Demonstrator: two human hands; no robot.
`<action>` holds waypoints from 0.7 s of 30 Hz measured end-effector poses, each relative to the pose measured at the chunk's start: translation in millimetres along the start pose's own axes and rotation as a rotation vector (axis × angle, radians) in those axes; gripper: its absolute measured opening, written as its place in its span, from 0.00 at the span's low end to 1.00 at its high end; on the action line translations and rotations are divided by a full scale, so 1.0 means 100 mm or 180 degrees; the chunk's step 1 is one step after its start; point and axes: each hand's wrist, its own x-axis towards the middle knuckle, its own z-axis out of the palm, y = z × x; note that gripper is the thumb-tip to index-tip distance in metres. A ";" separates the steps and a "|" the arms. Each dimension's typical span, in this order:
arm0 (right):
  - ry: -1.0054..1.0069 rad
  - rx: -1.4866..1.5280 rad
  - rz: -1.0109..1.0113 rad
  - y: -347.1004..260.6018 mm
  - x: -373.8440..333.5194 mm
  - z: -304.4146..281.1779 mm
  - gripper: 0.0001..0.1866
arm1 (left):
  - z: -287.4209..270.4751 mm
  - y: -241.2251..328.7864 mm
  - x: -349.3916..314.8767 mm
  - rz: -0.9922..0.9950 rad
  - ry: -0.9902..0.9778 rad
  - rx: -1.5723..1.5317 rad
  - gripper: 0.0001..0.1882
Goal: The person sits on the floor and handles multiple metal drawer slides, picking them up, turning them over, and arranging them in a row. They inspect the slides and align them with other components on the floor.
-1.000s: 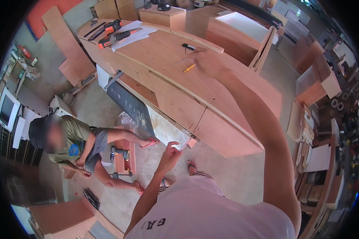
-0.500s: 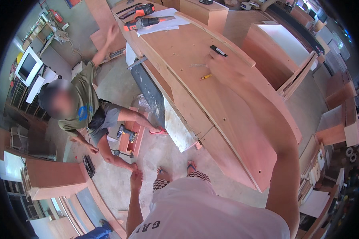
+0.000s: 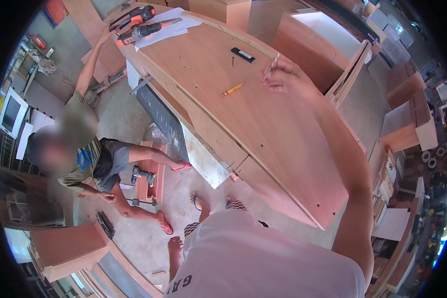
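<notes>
My right hand (image 3: 287,78) is raised over the pale wooden panel (image 3: 233,119), its fingers pinching a thin, light-coloured rod (image 3: 270,68) whose kind I cannot make out. On the panel to the left of this hand lies a short yellow pencil (image 3: 233,89). Farther up are a small screw-like piece (image 3: 233,61) and a slim black case (image 3: 243,55). My left hand (image 3: 175,245) hangs low beside my shirt, its fingers curled in, with nothing visible sticking out of them.
Two orange and black cordless drills (image 3: 139,33) rest on white paper (image 3: 184,24) at the panel's far end. A co-worker (image 3: 84,144) sits to the left, one arm reaching to that end. Another drill (image 3: 143,175) lies in a wooden tray on the floor. Cabinets (image 3: 308,47) stand at the right.
My right hand has lifted and drawn to the right, away from the black case. The left hand has lowered. My view has shifted, and the co-worker's raised hand now reaches the panel's far end.
</notes>
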 end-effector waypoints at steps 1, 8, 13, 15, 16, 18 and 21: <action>-0.0041 0.0113 0.0063 0.10 0.03 -0.05 0.08 | 0.01 0.17 -0.01 -0.0254 0.0154 -0.0133 0.10; -0.0419 -0.1322 -0.0086 0.09 0.13 -0.08 0.10 | 0.00 0.72 -0.16 0.0276 0.0489 0.0308 0.07; -0.0209 -0.2160 -0.1466 0.11 0.40 0.20 0.09 | -0.11 0.19 0.06 -0.0267 -0.0247 -0.0407 0.06; -0.0167 -0.2194 -0.1565 0.09 0.51 0.35 0.10 | -0.16 -0.12 0.21 0.0891 -0.0136 0.1582 0.08; -0.0067 -0.2383 -0.1828 0.08 0.51 0.41 0.10 | -0.07 -0.20 0.16 0.1041 -0.0048 0.1771 0.08; 0.0188 -0.2749 -0.2302 0.11 0.47 0.43 0.10 | 0.11 -0.21 0.08 0.1121 0.0031 0.1951 0.09; -0.0376 -0.3180 -0.2377 0.03 0.24 0.38 0.10 | 0.16 -0.15 -0.07 0.1022 0.0147 0.1894 0.09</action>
